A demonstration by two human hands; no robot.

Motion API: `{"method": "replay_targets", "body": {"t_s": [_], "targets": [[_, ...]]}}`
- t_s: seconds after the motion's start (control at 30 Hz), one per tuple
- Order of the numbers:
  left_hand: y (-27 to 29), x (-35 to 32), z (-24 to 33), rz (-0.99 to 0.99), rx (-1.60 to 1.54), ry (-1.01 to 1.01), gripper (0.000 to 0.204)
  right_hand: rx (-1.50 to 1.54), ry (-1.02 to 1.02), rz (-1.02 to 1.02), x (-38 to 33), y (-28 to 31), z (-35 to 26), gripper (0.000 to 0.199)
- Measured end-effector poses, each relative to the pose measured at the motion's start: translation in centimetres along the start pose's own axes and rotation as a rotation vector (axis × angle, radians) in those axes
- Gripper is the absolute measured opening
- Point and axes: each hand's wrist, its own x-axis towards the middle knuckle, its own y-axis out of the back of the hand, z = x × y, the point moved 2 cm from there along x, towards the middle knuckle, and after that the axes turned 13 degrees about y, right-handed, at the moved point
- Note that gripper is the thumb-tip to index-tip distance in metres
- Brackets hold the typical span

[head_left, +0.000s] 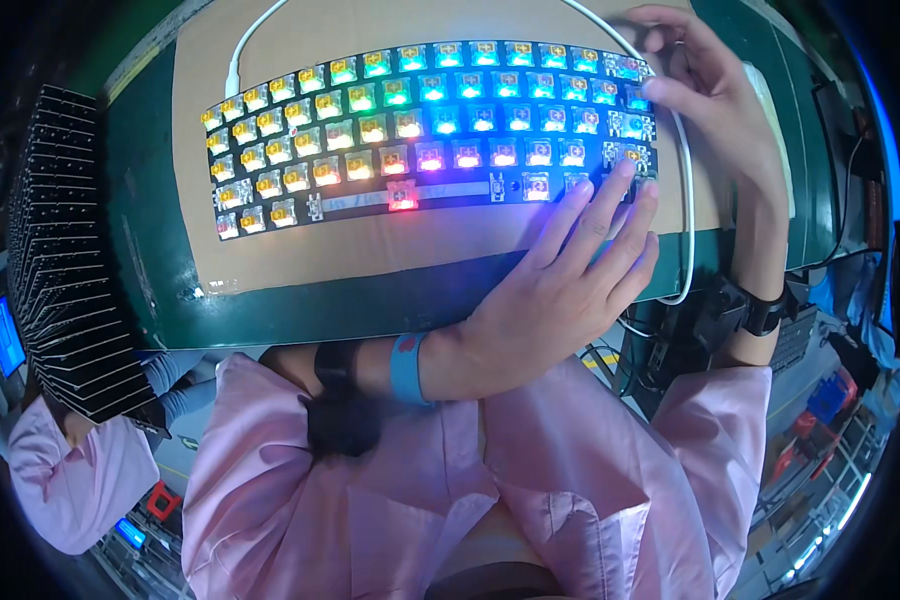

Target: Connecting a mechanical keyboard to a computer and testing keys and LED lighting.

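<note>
A keyboard board without keycaps [370,130] lies on a brown sheet, its clear switches lit in yellow, green, blue, pink and red. My left hand [580,260] reaches across from the left, fingers spread, with fingertips on the switches at the board's lower right corner. Those switches are partly hidden under the fingers. By the upper right corner is my right hand [715,95], its thumb at the board's edge and its forefinger apart from the thumb. Its other fingers are partly in shadow. A white cable [690,220] runs past the right hand; a white plug [233,78] meets the board's upper left.
Brown cardboard [320,265] covers part of the green tabletop [185,315]. A tall row of stacked black boards [70,250] stands along the left edge. Another person in a pink sleeve [80,480] sits at the lower left. A black keyboard [795,335] is below the table at right.
</note>
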Motion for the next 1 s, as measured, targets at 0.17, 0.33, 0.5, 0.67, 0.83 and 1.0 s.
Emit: {"method": "replay_targets", "body": {"t_s": [0.17, 0.33, 0.5, 0.67, 0.83, 1.0], "targets": [[-0.3, 0.0, 0.2, -0.005, 0.01, -0.008, 0.032, 0.317, 0.034, 0.229, 0.2, -0.5, -0.7, 0.036], [-0.5, 0.3, 0.4, 0.029, 0.018, -0.016, 0.032, 0.091, 0.188, 0.234, -0.9, 1.4, -1.2, 0.035], [-0.2, 0.3, 0.0, -0.031, -0.005, -0.025, 0.035, -0.055, 0.099, 0.112, -0.9, 0.6, 0.0, 0.046], [0.1, 0.3, 0.0, -0.064, -0.026, -0.026, 0.042, 0.014, 0.211, -0.045, -1.0, -0.1, -0.4, 0.044], [0.0, 0.4, -0.1, -0.061, -0.047, -0.031, 0.048, 0.136, 0.121, -0.028, -1.1, 0.1, -0.3, 0.044], [0.0, 0.3, 0.1, -0.087, -0.061, -0.02, 0.05, 0.447, 0.114, 0.265, -1.2, 0.9, -0.7, 0.031]]}}
